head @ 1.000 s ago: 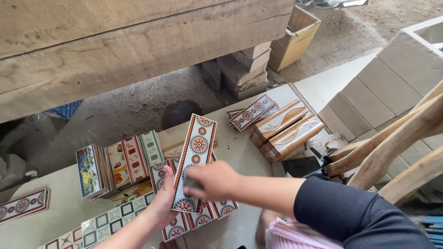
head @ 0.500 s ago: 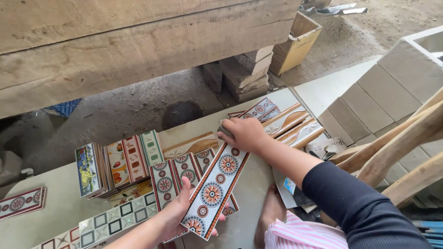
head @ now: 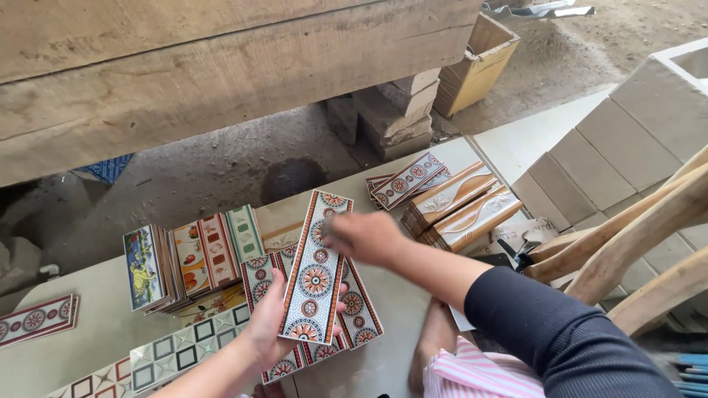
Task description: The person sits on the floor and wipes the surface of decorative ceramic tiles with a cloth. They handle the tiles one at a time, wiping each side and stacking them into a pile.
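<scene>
While the left hand (head: 267, 324) grips the lower end of a long patterned border tile (head: 316, 267), holding it tilted above matching tiles (head: 354, 309) on the table (head: 383, 361), the right hand (head: 361, 236) rests blurred on its upper half; its grip cannot be told.

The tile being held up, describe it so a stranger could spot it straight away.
On the pale slab under the wooden beam, find the left hand. It holds a long border tile with orange-edged round medallions, the only one raised above the matching tiles lying flat.
</scene>
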